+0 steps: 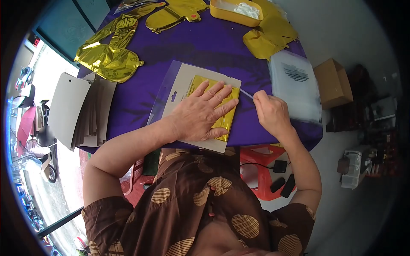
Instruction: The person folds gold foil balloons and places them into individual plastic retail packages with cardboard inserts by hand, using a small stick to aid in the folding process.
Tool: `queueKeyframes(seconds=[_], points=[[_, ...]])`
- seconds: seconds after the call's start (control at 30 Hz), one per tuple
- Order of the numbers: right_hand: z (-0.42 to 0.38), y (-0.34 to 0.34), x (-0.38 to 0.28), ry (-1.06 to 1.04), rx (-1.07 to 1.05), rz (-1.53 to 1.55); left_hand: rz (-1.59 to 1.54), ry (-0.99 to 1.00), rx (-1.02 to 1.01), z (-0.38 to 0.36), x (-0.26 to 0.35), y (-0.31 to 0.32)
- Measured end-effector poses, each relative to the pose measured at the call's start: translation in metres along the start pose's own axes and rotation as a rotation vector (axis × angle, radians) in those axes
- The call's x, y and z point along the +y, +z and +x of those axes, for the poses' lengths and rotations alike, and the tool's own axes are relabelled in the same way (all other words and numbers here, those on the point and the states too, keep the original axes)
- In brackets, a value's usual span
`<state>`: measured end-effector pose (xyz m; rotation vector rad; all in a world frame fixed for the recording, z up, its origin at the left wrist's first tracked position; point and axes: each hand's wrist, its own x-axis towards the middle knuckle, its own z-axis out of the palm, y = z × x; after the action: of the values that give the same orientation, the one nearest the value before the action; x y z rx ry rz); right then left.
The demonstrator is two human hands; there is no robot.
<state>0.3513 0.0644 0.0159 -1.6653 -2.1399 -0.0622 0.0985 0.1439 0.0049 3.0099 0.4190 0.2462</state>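
Observation:
My left hand (204, 112) lies flat with fingers spread on a folded gold foil balloon (229, 120). Under the balloon is a pale grey card (184, 77) with a hang hole and printed text. A clear plastic sleeve (170, 81) shows along the card's left side; how much of the card it covers is hard to tell. To the right, my right hand (273, 114) is closed in a pinch on a thin whitish strip (246, 93). The strip runs from the fingertips to the upper right edge of the card. Whether it is attached there cannot be made out.
The purple tablecloth (200, 49) bears a stack of grey cards (72, 111) at left and clear plastic bags (294, 91) at right. Gold foil balloons (109, 59) and a yellow tray (226, 13) with white items lie farther back. A cardboard box (335, 85) stands beyond the right edge.

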Motion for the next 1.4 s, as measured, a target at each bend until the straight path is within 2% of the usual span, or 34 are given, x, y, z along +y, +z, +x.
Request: queueKeyframes(seconds=[0.2, 0.4, 0.6, 1.0, 1.1, 1.2, 1.4], points=[[0.021, 0.006, 0.001, -0.068, 0.041, -0.021, -0.018, 0.009, 0.001, 0.000, -0.001, -0.001], [0.030, 0.010, 0.000, -0.019, 0.049, 0.025, -0.017, 0.001, 0.005, 0.000, -0.001, 0.002], [0.018, -0.007, 0.007, 0.044, -0.045, 0.028, -0.015, -0.016, 0.061, -0.002, 0.000, 0.005], [0.038, 0.003, 0.005, -0.012, -0.072, 0.133, -0.015, -0.009, 0.103, 0.000, 0.002, 0.001], [0.042, 0.003, -0.004, 0.054, -0.024, 0.225, -0.022, -0.007, 0.111, -0.001, 0.002, 0.002], [0.042, 0.001, 0.002, 0.097, -0.072, 0.346, -0.021, -0.014, 0.111, -0.001, 0.002, 0.003], [0.047, 0.013, 0.014, -0.093, -0.054, 0.302, -0.016, -0.018, 0.093, 0.000, 0.003, 0.000]])
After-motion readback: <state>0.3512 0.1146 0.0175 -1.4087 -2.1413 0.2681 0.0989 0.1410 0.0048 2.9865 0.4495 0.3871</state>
